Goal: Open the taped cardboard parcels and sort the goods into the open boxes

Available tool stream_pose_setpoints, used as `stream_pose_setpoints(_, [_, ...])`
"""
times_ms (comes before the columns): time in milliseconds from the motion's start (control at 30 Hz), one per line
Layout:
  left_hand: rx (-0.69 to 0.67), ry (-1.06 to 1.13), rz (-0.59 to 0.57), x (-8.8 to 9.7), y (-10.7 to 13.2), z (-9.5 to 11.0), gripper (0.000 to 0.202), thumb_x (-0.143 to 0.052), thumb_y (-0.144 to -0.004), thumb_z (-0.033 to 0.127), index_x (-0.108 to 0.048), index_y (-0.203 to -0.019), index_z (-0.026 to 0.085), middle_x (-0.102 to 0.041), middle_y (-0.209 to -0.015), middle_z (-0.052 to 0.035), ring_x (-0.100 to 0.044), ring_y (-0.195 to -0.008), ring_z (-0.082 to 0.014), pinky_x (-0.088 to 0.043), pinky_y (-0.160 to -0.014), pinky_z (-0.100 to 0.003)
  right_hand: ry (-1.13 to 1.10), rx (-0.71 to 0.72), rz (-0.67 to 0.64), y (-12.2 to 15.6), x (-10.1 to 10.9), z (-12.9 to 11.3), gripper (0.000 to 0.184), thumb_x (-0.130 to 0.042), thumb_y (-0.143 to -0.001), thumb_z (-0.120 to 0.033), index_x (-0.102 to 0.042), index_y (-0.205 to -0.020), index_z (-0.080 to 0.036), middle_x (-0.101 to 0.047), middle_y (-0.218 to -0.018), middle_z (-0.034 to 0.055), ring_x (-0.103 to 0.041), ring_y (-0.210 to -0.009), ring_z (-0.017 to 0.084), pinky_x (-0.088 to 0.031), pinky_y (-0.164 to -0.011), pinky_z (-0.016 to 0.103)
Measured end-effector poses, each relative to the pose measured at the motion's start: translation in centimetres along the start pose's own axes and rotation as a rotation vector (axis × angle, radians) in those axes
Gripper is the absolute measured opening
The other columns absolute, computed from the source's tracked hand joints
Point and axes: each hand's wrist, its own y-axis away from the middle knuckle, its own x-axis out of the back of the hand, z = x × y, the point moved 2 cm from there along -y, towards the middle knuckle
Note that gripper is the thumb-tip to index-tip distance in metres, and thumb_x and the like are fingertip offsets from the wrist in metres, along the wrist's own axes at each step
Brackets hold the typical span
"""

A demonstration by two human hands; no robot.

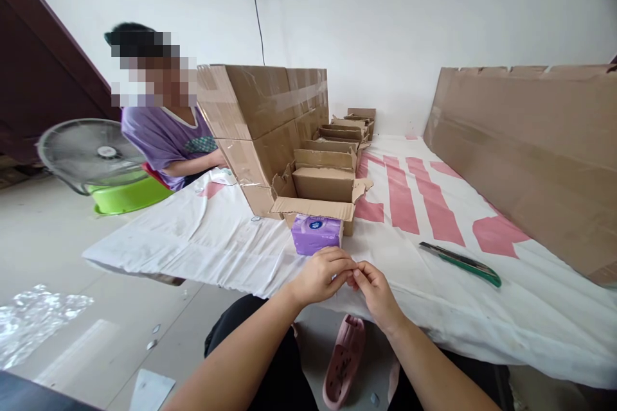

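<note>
My left hand (322, 275) and my right hand (376, 290) meet at the near edge of the white cloth-covered table (202, 241). Both have their fingers pinched together at the fingertips, on something too small to make out. Just beyond them stands a purple packet (315, 233) on the cloth. Behind the packet lies an open small cardboard box (321, 196), its flaps spread, at the front of a row of similar boxes (344, 131).
A green utility knife (460, 263) lies on the cloth to the right. Large cardboard cartons (263, 115) stand mid-table, and flat cardboard (530, 148) leans at the right. Another person in a purple shirt (166, 138) sits at left, near a fan (89, 151) and green basin (130, 196). A pink slipper (344, 359) is on the floor.
</note>
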Motion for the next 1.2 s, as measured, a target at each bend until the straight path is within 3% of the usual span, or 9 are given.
stream_pose_setpoints(467, [-0.001, -0.008, 0.006, 0.1, 0.2, 0.0, 0.019, -0.049, -0.091, 0.016, -0.065, -0.102, 0.018, -0.073, -0.093, -0.0086, -0.066, -0.086, -0.0211, -0.052, -0.077, -0.034, 0.04, -0.009, -0.006, 0.1, -0.1, -0.1, 0.041, -0.059, -0.085, -0.059, -0.058, -0.076, -0.02, -0.053, -0.068, -0.0019, -0.047, -0.066, 0.013, -0.039, -0.063, 0.026])
stream_pose_setpoints(633, [-0.017, -0.028, 0.078, 0.4, 0.3, 0.1, 0.014, -0.051, -0.091, 0.018, -0.065, -0.095, 0.018, -0.074, -0.087, -0.0075, -0.067, -0.083, -0.0204, -0.053, -0.075, -0.034, 0.074, -0.022, -0.021, 0.2, -0.2, -0.1, 0.04, -0.06, -0.084, -0.059, -0.058, -0.076, -0.02, -0.056, -0.069, -0.0011, -0.05, -0.067, 0.014, -0.04, -0.065, 0.027])
stream_pose_setpoints(833, [-0.027, -0.13, 0.378, 2.5, 1.1, -0.4, 0.014, -0.056, -0.087, 0.013, -0.064, -0.097, 0.019, -0.071, -0.084, -0.0064, -0.066, -0.079, -0.019, -0.052, -0.072, -0.033, 0.121, -0.056, -0.034, 0.6, -0.1, 0.4, 0.041, -0.061, -0.083, -0.061, -0.062, -0.082, -0.02, -0.062, -0.074, 0.002, -0.057, -0.074, 0.017, -0.042, -0.07, 0.03])
stream_pose_setpoints(967, [0.068, -0.326, 0.615, 5.1, 2.5, -2.1, 0.017, -0.057, -0.085, 0.011, -0.064, -0.097, 0.021, -0.069, -0.089, -0.0064, -0.063, -0.092, -0.0222, -0.05, -0.086, -0.04, 0.153, -0.067, -0.038, 0.7, 0.0, 0.6, 0.041, -0.061, -0.083, -0.06, -0.064, -0.085, -0.019, -0.064, -0.076, 0.0032, -0.058, -0.076, 0.018, -0.043, -0.073, 0.031])
stream_pose_setpoints(1100, [0.353, -0.687, 0.925, 8.5, 5.1, -4.5, 0.02, -0.065, -0.08, 0.02, -0.064, -0.1, 0.021, -0.062, -0.108, -0.0107, -0.051, -0.117, -0.0311, -0.036, -0.103, -0.053, 0.177, -0.066, -0.039, 0.7, 0.1, 0.7, 0.043, -0.06, -0.083, -0.062, -0.065, -0.085, -0.019, -0.065, -0.077, 0.0035, -0.058, -0.076, 0.018, -0.044, -0.073, 0.031])
stream_pose_setpoints(1200, [0.669, -0.749, 1.021, 10.5, 7.2, -6.4, 0.039, -0.069, -0.079, 0.033, -0.059, -0.115, 0.021, -0.046, -0.134, -0.0154, -0.035, -0.134, -0.0361, -0.026, -0.11, -0.057, 0.188, -0.064, -0.038, 0.8, 0.0, 0.6, 0.043, -0.06, -0.083, -0.062, -0.065, -0.084, -0.019, -0.065, -0.077, 0.0036, -0.058, -0.074, 0.018, -0.045, -0.071, 0.031])
